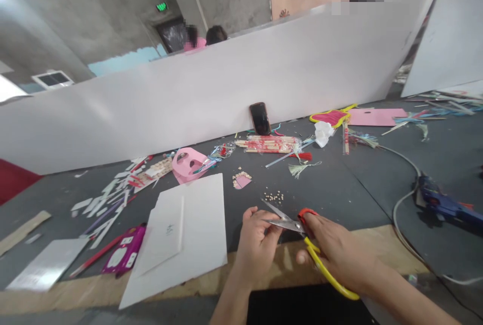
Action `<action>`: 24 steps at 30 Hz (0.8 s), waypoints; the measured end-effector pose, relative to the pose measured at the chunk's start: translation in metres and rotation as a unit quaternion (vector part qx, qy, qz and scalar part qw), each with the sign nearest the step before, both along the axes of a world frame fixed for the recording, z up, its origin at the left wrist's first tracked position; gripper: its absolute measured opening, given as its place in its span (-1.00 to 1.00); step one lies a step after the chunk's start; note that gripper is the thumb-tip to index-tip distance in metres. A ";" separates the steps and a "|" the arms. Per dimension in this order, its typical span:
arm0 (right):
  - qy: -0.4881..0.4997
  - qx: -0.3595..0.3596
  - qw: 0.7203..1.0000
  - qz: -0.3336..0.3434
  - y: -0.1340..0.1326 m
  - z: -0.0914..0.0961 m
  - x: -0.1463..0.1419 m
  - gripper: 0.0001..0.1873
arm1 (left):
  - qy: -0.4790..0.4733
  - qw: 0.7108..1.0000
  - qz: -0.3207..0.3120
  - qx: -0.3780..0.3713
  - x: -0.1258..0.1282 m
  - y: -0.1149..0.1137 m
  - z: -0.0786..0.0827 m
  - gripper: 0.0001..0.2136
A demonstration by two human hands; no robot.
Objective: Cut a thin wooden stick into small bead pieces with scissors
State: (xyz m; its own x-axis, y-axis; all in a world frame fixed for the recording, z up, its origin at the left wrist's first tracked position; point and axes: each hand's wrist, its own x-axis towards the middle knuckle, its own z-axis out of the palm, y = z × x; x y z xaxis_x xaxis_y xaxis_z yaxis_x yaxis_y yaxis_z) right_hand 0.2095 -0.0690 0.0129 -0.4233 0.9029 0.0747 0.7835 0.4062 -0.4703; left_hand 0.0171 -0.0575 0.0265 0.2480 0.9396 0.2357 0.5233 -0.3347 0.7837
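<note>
My right hand (pixel 339 254) grips a pair of scissors (pixel 298 229) with red and yellow handles, the blades open and pointing left. My left hand (pixel 258 244) is curled in a pinch right at the blades, holding something small that I cannot make out. Both hands are over the near edge of the dark table (pixel 339 189), above a strip of brown cardboard (pixel 377 244). A cluster of small beads (pixel 274 196) lies just beyond the scissor tips, and a small pink piece edged with beads (pixel 241 180) sits a little farther off.
White paper sheets (pixel 184 234) lie to the left, with a magenta packet (pixel 124 254) and paper strips (pixel 105 199). A pink cutout (pixel 188 164), stick bundle (pixel 269 144), phone (pixel 259 117) and white partition (pixel 226 88) are behind. A blue glue gun (pixel 445 204) with cable lies right.
</note>
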 end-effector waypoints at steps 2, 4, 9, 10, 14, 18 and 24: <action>-0.002 -0.011 1.000 -0.008 0.000 0.000 -0.001 -0.70 | -0.015 1.000 0.016 0.017 0.001 -0.001 -0.003 -0.78; -0.007 -0.018 1.000 -0.017 -0.001 0.000 -0.001 -0.71 | -0.031 0.998 0.045 0.041 0.004 -0.002 -0.006 -0.83; -0.013 -0.011 1.000 -0.021 -0.001 0.001 -0.002 -0.70 | -0.031 0.992 0.088 0.086 0.009 -0.006 -0.011 -0.85; -0.013 0.001 1.000 -0.016 -0.001 0.001 -0.001 -0.72 | -0.025 0.991 0.091 0.096 0.009 -0.006 -0.011 -0.84; -0.029 0.055 0.998 -0.013 0.001 -0.001 0.001 -0.71 | -0.008 0.991 0.078 0.110 0.008 -0.005 -0.008 -0.84; -0.033 0.035 0.999 -0.009 0.002 -0.004 0.002 -0.78 | -0.004 0.996 0.053 0.070 0.005 -0.002 -0.005 -0.84; -0.047 0.032 0.998 -0.020 0.000 -0.003 -0.001 -0.80 | -0.020 0.999 0.038 0.026 0.004 0.000 -0.005 -0.80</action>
State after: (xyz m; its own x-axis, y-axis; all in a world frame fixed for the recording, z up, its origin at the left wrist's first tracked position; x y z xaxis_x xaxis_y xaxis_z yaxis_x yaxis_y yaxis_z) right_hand 0.2082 -0.0692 0.0098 -0.3956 0.9136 0.0937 0.8390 0.4011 -0.3676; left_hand 0.0209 -0.0575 0.0220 0.1657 0.9415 0.2934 0.5176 -0.3363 0.7868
